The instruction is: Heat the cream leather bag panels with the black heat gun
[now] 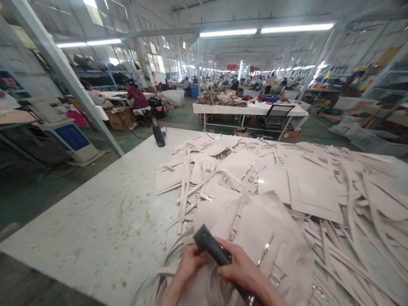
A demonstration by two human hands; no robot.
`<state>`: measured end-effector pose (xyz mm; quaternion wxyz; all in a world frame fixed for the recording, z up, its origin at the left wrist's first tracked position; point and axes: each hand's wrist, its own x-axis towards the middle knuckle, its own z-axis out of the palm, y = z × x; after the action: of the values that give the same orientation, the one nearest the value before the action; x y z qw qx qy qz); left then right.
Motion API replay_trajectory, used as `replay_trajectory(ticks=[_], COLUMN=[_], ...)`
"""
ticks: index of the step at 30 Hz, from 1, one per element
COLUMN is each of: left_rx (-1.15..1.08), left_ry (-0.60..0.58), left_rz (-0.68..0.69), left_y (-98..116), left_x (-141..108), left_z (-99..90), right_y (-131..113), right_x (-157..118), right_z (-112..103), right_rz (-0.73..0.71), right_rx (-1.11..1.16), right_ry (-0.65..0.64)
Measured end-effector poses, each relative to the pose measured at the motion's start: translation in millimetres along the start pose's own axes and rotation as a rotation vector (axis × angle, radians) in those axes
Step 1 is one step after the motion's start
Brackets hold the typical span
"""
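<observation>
My right hand is wrapped around a black handheld tool with a wide, blunt front end pointing up and left. Beside that end, my left hand has its fingers curled in a pinch; what lies between them is mostly hidden, with beige material right under it. Below both hands spreads a heap of pale beige leather-like bag panels, several bearing buckled straps and gold-coloured metal parts. Thin beige straps loop out near my left wrist.
The pale worktable has brownish stains on its left part. A dark upright object stands at its far edge. More beige straps lie to the right. A slanted metal post rises at left. Beyond are another loaded table and seated people.
</observation>
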<state>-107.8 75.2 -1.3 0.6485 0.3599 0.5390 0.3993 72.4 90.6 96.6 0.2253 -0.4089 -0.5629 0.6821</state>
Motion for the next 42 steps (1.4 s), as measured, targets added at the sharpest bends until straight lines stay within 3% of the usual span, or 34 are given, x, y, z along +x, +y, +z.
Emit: replay_trajectory(ticks=[3, 7, 12, 16, 18, 21, 24, 27, 30, 33, 39, 42], left_rx=[-0.004, -0.022, 0.136, 0.327, 0.354, 0.379, 0.405, 0.466, 0.534, 0.607, 0.730, 0.758], left_ry=[0.011, -0.007, -0.124, 0.046, 0.117, 0.273, 0.426, 0.505, 0.521, 0.525, 0.482, 0.484], left_rz=[-0.020, -0.058, 0.096, 0.126, 0.115, 0.128, 0.150, 0.150, 0.136, 0.126, 0.159, 0.194], left_y=[-5.0, -1.5, 7.1, 7.7, 9.4, 17.1, 25.7, 29.3, 30.4, 30.9, 27.6, 57.6], left_x=[3.6, 6.8, 12.1, 19.5, 21.6, 23.3, 26.5, 29.6, 27.8, 23.3, 27.0, 22.3], left_z=[-6.0, -12.8, 2.2, 16.7, 15.8, 7.8, 2.4, 4.0, 10.2, 18.9, 21.8, 14.2], right_y=[-12.1, -3.8, 14.3, 3.3, -4.3, -5.0, 16.3, 54.6, 89.3, 105.7, 96.1, 90.1], right_x=[-4.5, -33.9, -45.2, -36.0, -46.1, -83.9, -125.5, -147.1, -147.3, -134.2, -104.4, -109.1], right_z=[1.8, -11.5, -10.5, -22.2, -45.0, -86.3, -114.1, -122.3, -118.7, -111.4, -107.5, -115.4], right_rz=[0.013, 0.094, 0.093, 0.012, 0.027, 0.076, 0.145, 0.113, 0.048, 0.030, -0.036, -0.078], right_rx=[0.048, 0.095, 0.051, 0.014, 0.010, 0.001, 0.023, 0.123, 0.170, 0.173, 0.238, 0.290], right_ry=[0.066, 0.190, 0.147, 0.150, 0.231, 0.366, 0.393, 0.327, 0.279, 0.238, 0.302, 0.374])
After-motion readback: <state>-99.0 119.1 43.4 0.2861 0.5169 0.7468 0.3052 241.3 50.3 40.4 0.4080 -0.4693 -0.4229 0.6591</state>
